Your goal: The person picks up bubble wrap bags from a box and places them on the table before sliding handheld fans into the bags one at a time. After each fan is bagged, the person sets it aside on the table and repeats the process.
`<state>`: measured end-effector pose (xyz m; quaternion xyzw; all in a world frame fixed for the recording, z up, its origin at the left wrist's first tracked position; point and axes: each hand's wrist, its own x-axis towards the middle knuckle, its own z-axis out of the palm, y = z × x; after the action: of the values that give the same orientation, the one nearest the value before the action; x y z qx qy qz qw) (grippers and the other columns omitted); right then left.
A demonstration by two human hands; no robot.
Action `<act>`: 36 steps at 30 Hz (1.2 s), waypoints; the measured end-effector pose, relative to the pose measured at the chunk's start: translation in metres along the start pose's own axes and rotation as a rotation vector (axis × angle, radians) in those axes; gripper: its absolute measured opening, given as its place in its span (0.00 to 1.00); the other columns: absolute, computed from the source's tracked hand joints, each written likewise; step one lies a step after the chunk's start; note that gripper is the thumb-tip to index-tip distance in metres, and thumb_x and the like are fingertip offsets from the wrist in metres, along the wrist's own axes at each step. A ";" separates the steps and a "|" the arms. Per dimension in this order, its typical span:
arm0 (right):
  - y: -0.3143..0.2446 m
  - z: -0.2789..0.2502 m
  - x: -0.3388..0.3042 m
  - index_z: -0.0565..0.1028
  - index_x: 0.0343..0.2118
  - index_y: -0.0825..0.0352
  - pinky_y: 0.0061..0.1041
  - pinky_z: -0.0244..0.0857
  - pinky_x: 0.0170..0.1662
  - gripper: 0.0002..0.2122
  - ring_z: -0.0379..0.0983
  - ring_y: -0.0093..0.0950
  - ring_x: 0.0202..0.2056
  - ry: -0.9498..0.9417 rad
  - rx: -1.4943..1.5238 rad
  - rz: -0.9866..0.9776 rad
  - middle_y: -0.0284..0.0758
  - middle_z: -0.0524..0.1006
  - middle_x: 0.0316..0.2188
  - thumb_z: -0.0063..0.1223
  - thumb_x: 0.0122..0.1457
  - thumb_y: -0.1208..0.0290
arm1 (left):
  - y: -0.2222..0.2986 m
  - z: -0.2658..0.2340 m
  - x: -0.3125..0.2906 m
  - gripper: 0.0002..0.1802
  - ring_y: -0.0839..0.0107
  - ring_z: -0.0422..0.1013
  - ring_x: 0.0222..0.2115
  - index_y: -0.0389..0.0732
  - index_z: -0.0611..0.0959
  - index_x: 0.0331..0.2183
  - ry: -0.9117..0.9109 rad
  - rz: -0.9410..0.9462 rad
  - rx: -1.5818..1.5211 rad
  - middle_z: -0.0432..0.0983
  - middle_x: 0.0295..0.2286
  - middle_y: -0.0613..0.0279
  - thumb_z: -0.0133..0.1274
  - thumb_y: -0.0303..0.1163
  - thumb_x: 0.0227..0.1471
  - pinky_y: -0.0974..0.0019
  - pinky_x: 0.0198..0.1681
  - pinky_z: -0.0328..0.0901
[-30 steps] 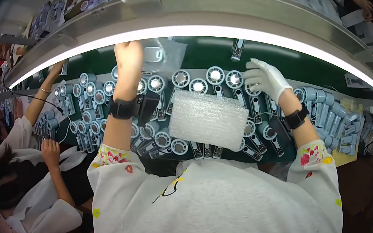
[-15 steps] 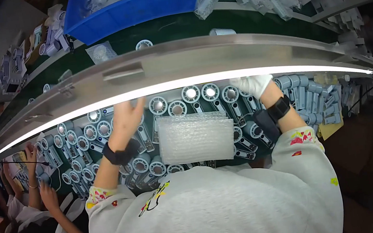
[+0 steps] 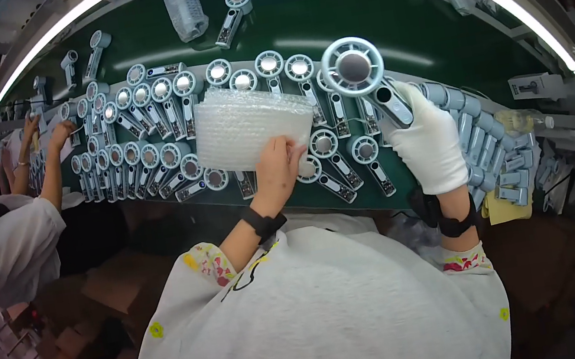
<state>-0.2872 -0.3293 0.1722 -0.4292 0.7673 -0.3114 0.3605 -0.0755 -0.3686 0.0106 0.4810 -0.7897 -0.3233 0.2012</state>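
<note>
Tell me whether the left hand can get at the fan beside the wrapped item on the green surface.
Probably yes, with a stretch: the left hand touches the bubble wrap, only that and a row of fans lie between, and nothing covers the far fan.

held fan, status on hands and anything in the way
Right hand grips fan. Left hand on bubble wrap. Bubble wrap partly hides other fans.

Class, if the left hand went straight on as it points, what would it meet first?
Probably the bubble wrap, which the left hand seems to touch near its lower right corner; depth is unclear.
</note>
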 end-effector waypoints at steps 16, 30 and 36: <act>0.091 0.121 0.020 0.68 0.39 0.71 0.27 0.66 0.34 0.21 0.74 0.33 0.30 -0.442 0.057 -0.083 0.42 0.76 0.26 0.58 0.43 0.66 | -0.027 -0.032 0.027 0.08 0.79 0.65 0.21 0.33 0.78 0.29 0.008 -0.738 -0.829 0.72 0.20 0.67 0.50 0.29 0.49 0.75 0.26 0.60; 0.004 0.075 0.034 0.70 0.33 0.70 0.35 0.69 0.26 0.21 0.73 0.39 0.22 -1.084 1.452 0.862 0.41 0.74 0.20 0.51 0.51 0.52 | 0.087 -0.107 0.008 0.05 0.79 0.61 0.19 0.34 0.74 0.25 0.307 0.090 -0.306 0.69 0.21 0.65 0.47 0.24 0.51 0.73 0.23 0.58; -0.036 0.064 0.060 0.69 0.36 0.69 0.31 0.70 0.29 0.20 0.71 0.34 0.25 -0.837 1.697 0.613 0.38 0.72 0.25 0.46 0.55 0.53 | 0.112 -0.143 0.096 0.04 0.73 0.64 0.20 0.34 0.73 0.26 -0.002 0.268 -0.636 0.69 0.21 0.62 0.51 0.23 0.48 0.72 0.24 0.59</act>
<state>-0.2413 -0.4092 0.1485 0.1123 0.1789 -0.4740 0.8548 -0.1001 -0.4629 0.1915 0.2859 -0.7058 -0.5244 0.3809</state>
